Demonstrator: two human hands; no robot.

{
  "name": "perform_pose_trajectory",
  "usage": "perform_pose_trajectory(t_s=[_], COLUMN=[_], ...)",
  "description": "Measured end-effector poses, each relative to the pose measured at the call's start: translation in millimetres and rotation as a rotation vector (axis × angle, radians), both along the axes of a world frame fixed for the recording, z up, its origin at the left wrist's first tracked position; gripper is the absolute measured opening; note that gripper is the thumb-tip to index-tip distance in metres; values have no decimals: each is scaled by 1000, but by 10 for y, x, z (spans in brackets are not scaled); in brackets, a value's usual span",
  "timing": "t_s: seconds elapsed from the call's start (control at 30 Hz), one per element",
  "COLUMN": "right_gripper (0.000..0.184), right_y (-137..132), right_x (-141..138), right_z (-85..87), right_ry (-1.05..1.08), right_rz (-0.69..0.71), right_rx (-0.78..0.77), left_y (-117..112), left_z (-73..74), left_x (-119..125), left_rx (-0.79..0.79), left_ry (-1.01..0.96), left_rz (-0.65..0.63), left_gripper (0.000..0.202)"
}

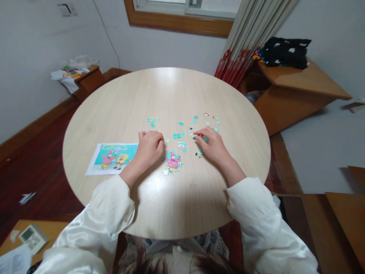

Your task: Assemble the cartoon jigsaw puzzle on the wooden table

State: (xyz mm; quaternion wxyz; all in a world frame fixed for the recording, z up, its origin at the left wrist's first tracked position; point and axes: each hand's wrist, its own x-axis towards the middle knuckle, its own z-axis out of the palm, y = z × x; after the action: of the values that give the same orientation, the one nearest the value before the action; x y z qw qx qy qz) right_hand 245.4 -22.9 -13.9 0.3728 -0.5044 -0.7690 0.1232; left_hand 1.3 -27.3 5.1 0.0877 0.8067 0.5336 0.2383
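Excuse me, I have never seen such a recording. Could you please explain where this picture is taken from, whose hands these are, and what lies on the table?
There is no machine here. A person wears a camera on the head, so you look forward and down past their own two white sleeves. On the round wooden table lies a jigsaw puzzle: a joined section with pink Patrick Star, smaller joined bits, and loose pieces farther away. At the left is a printed SpongeBob picture. The left hand is curled beside it, partly covering its edge from our view; whether it holds anything is hidden. The right hand has its fingertips at a small piece; I cannot tell whether it is gripped.
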Motion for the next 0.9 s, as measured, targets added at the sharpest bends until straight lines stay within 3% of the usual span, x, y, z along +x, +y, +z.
perform_pose_trajectory(t_s=[0.17, 0.3, 0.43, 0.7, 0.9], right_gripper=[16, 20, 20, 14, 12], right_y=[4, 45, 81, 121, 182], right_x=[1, 82, 163, 49, -47], right_z=[-19, -61, -103, -143, -192], right_ry=[-27, -23, -27, -134, -199], right_rz=[-16, -129, -204, -179, -173], right_rx=[-8, 0, -30, -146, -114], left_y=[67, 117, 123, 102, 102], left_z=[11, 21, 15, 30, 19], left_x=[-87, -166, -179, -141, -129], left_rx=[-18, -18, -14, -33, -30], left_ry=[-19, -48, -52, -46, -71], left_rz=[133, 194, 208, 214, 183], left_gripper=[18, 16, 12, 15, 13])
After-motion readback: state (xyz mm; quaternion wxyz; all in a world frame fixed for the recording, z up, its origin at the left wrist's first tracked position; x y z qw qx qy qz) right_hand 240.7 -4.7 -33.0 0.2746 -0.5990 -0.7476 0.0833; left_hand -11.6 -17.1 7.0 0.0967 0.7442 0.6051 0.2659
